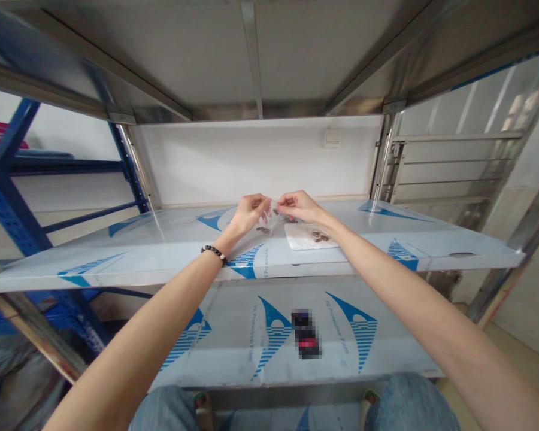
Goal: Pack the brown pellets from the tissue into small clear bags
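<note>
My left hand (250, 211) and my right hand (300, 205) are close together over the middle shelf, fingers pinched. Between them stretches the edge of a small clear plastic bag (266, 225), which hangs below my left fingers. A few small dark brown pieces (263, 230) show at the bag; their kind is too small to tell. Under my right wrist lies a white sheet or flat packet (300, 238) with several similar brown pieces (320, 237) on or in it. More dark bits are partly hidden behind my right fingers.
The metal shelf (153, 251) wears blue-printed protective film. Another metal shelf (251, 54) hangs overhead. Below, a blurred dark object (306, 334) lies on a lower filmed shelf (224, 353). A blue rack (18, 185) stands left, and a wall switch (332, 139) is behind.
</note>
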Demonstrator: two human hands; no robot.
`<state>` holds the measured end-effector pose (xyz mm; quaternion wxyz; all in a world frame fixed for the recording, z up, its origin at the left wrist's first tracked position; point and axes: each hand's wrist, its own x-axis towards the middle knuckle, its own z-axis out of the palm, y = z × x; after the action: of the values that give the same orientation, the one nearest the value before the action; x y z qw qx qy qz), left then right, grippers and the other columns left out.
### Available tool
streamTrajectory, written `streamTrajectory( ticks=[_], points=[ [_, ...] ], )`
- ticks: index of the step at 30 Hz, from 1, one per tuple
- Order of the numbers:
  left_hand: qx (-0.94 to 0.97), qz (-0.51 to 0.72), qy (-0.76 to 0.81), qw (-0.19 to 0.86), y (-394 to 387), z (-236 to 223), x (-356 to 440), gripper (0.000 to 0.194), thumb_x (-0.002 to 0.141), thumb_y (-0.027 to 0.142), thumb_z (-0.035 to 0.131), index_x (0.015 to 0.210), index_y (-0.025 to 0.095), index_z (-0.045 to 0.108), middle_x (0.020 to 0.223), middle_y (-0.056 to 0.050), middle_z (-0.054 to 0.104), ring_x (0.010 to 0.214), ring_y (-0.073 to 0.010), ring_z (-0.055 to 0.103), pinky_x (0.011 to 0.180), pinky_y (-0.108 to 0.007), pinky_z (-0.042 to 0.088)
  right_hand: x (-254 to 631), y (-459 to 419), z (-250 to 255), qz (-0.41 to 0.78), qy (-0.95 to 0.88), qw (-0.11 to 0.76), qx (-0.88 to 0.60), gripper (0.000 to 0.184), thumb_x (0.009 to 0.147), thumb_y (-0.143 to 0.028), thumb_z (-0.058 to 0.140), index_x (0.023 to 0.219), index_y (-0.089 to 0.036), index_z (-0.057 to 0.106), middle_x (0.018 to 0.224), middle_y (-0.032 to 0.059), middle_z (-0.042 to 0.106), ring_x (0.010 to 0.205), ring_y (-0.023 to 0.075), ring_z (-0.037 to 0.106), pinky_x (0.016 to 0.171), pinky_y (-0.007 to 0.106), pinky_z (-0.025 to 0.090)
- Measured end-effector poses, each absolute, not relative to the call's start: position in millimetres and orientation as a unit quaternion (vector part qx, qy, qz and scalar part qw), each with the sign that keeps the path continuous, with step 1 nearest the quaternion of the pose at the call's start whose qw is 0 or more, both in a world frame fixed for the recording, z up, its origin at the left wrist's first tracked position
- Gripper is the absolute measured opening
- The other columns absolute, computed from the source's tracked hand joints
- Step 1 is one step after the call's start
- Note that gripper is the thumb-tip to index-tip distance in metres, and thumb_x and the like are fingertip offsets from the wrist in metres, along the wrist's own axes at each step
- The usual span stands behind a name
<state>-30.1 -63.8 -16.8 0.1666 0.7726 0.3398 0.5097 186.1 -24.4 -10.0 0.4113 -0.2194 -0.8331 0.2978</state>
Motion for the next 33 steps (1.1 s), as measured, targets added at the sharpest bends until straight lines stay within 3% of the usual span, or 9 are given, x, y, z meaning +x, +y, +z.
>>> streamTrajectory(
  ticks=[3,7,11,16,21,26,33],
  points=[
    [0.785,0.498,0.339,0.144,-59.5,-18.5,-29.9,0.033,0.106,0.041,0.056,0.084,0.017,0.064,0.076,-0.007,0.071,0.060,-0.0139,0.064,0.061,-0.028,0.051,186.2,-19.8,-10.3,0.265,-0.827,0.435,-0.240,0.022,0.087,-0.039,0.079,0.084,-0.020,0.071,0.074,0.0017,0.064,0.066,0.0165,0.054,0.061,0.032,0.045],
    [0.800,0.474,0.362,0.067,-59.1,-20.3,-31.6,0.030,0.107,0.039,0.052,0.088,0.019,0.064,0.078,-0.006,0.072,0.065,-0.0162,0.065,0.068,-0.030,0.051,186.0,-14.7,-10.1,0.185,-0.832,0.469,-0.232,0.017,0.088,-0.031,0.075,0.079,-0.020,0.066,0.073,0.0008,0.060,0.071,0.0173,0.054,0.071,0.034,0.045],
    [0.801,0.454,0.389,0.000,-61.8,-19.9,-32.8,0.032,0.107,0.039,0.048,0.086,0.021,0.064,0.079,-0.006,0.072,0.069,-0.0175,0.065,0.070,-0.030,0.050,185.1,-12.9,-9.4,0.128,-0.835,0.490,-0.213,0.013,0.090,-0.029,0.070,0.082,-0.021,0.063,0.084,0.0030,0.062,0.080,0.0186,0.056,0.073,0.034,0.045],
    [0.792,0.461,0.399,-0.028,-63.3,-17.2,-31.9,0.031,0.106,0.039,0.050,0.086,0.021,0.065,0.080,-0.006,0.073,0.068,-0.0171,0.064,0.068,-0.028,0.047,183.9,-11.7,-8.3,0.159,-0.831,0.489,-0.214,0.011,0.095,-0.032,0.064,0.093,-0.022,0.064,0.092,0.0059,0.068,0.085,0.0214,0.061,0.071,0.033,0.046],
    [0.795,0.448,0.406,-0.051,-62.9,-17.3,-33.2,0.031,0.106,0.039,0.051,0.085,0.021,0.066,0.075,-0.005,0.072,0.068,-0.0183,0.064,0.070,-0.030,0.046,183.3,-12.6,-9.9,0.105,-0.828,0.503,-0.225,0.006,0.095,-0.028,0.061,0.097,-0.023,0.062,0.099,0.0069,0.068,0.090,0.0225,0.062,0.076,0.035,0.047],
    [0.792,0.441,0.417,-0.066,-64.6,-18.6,-33.0,0.031,0.106,0.039,0.050,0.086,0.021,0.067,0.079,-0.006,0.073,0.069,-0.0193,0.065,0.069,-0.030,0.044,187.9,-10.0,-11.5,0.070,-0.778,0.570,-0.256,0.025,0.098,-0.029,0.056,0.123,-0.026,0.055,0.099,0.0042,0.061,0.083,0.0212,0.058,0.079,0.035,0.047],
    [0.790,0.434,0.415,-0.121,-77.7,-8.0,-34.5,0.031,0.106,0.037,0.050,0.088,0.021,0.070,0.082,-0.007,0.075,0.068,-0.0199,0.061,0.068,-0.031,0.041,191.3,-2.9,-19.2,0.039,-0.754,0.579,-0.307,0.033,0.091,-0.017,0.049,0.123,-0.027,0.051,0.088,0.0017,0.056,0.080,0.0229,0.058,0.080,0.037,0.045]
  ],
)
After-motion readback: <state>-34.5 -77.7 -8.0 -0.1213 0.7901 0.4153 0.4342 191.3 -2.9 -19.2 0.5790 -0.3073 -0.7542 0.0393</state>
